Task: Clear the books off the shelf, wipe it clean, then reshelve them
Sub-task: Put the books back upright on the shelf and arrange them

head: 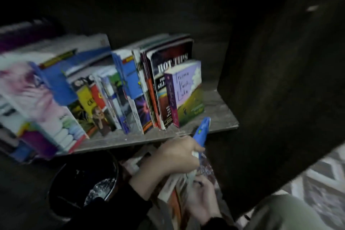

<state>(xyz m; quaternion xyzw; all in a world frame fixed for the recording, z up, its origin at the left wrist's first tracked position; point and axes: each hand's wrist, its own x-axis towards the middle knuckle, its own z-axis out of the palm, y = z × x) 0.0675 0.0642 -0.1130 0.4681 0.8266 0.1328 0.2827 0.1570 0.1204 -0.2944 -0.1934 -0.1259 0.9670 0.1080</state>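
Observation:
A row of books (130, 87) stands leaning on the grey wooden shelf (220, 115), with a purple-and-green paperback (186, 91) at its right end. Right of that paperback the shelf board is bare. My left hand (177, 157) grips a thin blue book (202, 130) just below the shelf's front edge, and the book's top reaches the edge near the purple paperback. Lower down, my right hand (203, 200) holds a stack of books (173, 186) under the shelf. The frame is blurred, so their titles are unreadable.
A black bin (80, 179) with something white inside sits below the shelf on the left. The dark side panel of the bookcase (280, 89) closes the right end. Patterned floor (324, 179) shows at the far right.

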